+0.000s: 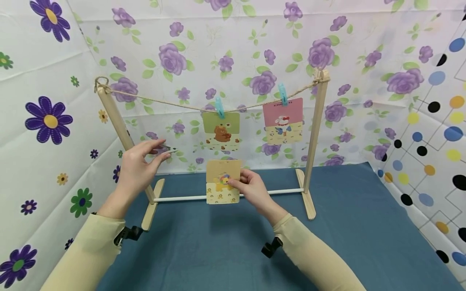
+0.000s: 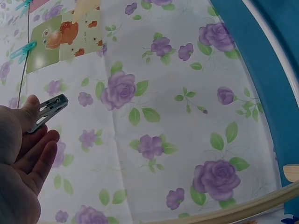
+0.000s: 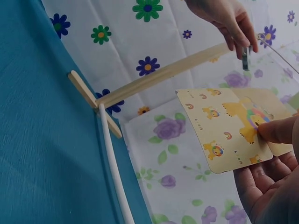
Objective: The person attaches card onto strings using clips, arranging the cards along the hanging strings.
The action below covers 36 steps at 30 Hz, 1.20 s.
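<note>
A: Left hand [image 1: 136, 167] pinching a grey clothespin [image 2: 48, 112] between thumb and fingers, up near the twine [image 1: 164, 102]. Right hand [image 1: 253, 188] pinching the yellow card [image 1: 223, 181] upright above the blue tabletop [image 1: 218, 250], below the green card [image 1: 221, 129].

B: Risky. Could slip from so light a pinch, or nudge the wooden rack [image 1: 316, 133] and sway both hung cards.

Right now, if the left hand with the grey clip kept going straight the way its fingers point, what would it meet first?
The left hand pinches a grey clip that points right, toward the green bear card on the twine. That card looks first in line, though depth is unclear and the floral backdrop may come first.
</note>
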Available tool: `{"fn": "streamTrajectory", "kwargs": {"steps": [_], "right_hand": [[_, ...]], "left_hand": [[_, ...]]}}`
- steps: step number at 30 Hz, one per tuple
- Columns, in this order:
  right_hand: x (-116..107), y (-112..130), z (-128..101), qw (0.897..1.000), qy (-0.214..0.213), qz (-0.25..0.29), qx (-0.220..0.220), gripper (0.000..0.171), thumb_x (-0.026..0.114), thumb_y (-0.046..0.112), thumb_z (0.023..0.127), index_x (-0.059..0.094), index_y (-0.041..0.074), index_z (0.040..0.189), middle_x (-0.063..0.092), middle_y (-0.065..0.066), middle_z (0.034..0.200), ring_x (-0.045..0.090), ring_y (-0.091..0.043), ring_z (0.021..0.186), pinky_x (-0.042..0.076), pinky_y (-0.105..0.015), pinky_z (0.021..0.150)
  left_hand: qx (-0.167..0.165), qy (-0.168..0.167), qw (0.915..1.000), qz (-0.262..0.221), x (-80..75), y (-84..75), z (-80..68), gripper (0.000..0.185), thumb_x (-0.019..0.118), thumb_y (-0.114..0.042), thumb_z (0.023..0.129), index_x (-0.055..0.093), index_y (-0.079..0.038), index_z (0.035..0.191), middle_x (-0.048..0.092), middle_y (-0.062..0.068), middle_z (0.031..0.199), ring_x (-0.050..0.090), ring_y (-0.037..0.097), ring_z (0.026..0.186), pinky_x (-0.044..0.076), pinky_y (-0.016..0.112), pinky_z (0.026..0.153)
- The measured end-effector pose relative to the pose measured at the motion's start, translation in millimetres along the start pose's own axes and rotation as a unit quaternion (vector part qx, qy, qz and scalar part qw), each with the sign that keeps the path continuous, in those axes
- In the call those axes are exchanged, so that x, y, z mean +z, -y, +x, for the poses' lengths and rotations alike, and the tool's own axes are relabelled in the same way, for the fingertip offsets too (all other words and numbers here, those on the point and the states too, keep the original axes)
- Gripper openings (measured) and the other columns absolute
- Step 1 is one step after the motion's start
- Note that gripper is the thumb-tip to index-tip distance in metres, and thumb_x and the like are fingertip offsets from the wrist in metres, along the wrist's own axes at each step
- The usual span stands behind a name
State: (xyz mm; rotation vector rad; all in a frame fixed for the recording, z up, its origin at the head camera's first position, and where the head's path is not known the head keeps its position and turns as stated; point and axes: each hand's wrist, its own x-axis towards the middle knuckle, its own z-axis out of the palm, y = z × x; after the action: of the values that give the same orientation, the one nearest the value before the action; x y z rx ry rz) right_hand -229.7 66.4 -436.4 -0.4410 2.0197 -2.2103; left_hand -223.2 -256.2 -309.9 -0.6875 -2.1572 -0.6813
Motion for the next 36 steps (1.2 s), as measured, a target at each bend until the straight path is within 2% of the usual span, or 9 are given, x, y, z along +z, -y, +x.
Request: {"fn": "streamTrajectory", "kwargs": {"steps": [4,12,19,26,31,36], "right_hand": [[8,1,5,1.0,0.006,0.001,-0.009,0.038,0.071,0.014,0.106,0.065,0.003,0.142,0.077,-0.017,0.118,0.077,-0.026,0.104,0.063,-0.038,0.087],[25,8,12,1.0,-0.008,-0.008,-0.023,0.033,0.072,0.014,0.105,0.069,0.002,0.136,0.078,-0.016,0.115,0.076,-0.025,0.101,0.062,-0.038,0.088],[37,15,19,0.999,-0.031,-0.012,-0.033,0.031,0.073,0.014,0.104,0.071,0.004,0.133,0.079,-0.013,0.112,0.075,-0.02,0.096,0.061,-0.032,0.083],[46,16,25,0.997,-0.04,-0.023,-0.056,0.025,0.073,0.012,0.104,0.071,0.001,0.126,0.079,-0.012,0.107,0.072,-0.014,0.091,0.058,-0.027,0.079],[51,15,26,0.996,-0.042,-0.037,-0.063,0.024,0.073,0.01,0.104,0.071,-0.001,0.125,0.079,-0.013,0.106,0.072,-0.015,0.09,0.058,-0.027,0.077],[54,18,29,0.997,-0.053,-0.029,-0.049,0.027,0.074,0.015,0.104,0.071,0.003,0.128,0.079,-0.011,0.109,0.075,-0.019,0.096,0.062,-0.032,0.083]], "left_hand": [[0.006,0.002,1.0,-0.002,-3.0,-1.3,6.7,0.046,0.089,0.003,0.084,0.076,0.004,0.128,0.078,0.018,0.11,0.075,0.033,0.092,0.042,0.004,0.064],[0.009,0.007,0.9998,0.016,-7.1,-1.6,14.9,0.042,0.086,0.006,0.086,0.077,0.003,0.126,0.078,0.018,0.115,0.077,0.034,0.096,0.041,0.002,0.078],[0.031,-0.011,0.9993,0.019,-9.4,-1.9,19.0,0.041,0.088,0.006,0.084,0.078,0.003,0.123,0.078,0.019,0.114,0.076,0.036,0.091,0.04,0.005,0.069],[0.031,-0.005,0.9994,0.012,-12.4,-0.7,22.7,0.041,0.088,0.005,0.085,0.077,0.003,0.125,0.078,0.019,0.113,0.075,0.035,0.096,0.041,0.003,0.073],[0.023,-0.008,0.9997,-0.002,-14.7,0.3,24.2,0.046,0.088,0.007,0.084,0.075,0.004,0.128,0.077,0.022,0.114,0.074,0.037,0.096,0.042,0.002,0.078],[0.019,-0.021,0.9996,0.003,-16.5,2.3,26.7,0.046,0.088,0.008,0.084,0.076,0.004,0.128,0.078,0.022,0.112,0.075,0.038,0.092,0.041,0.0,0.074]]}}
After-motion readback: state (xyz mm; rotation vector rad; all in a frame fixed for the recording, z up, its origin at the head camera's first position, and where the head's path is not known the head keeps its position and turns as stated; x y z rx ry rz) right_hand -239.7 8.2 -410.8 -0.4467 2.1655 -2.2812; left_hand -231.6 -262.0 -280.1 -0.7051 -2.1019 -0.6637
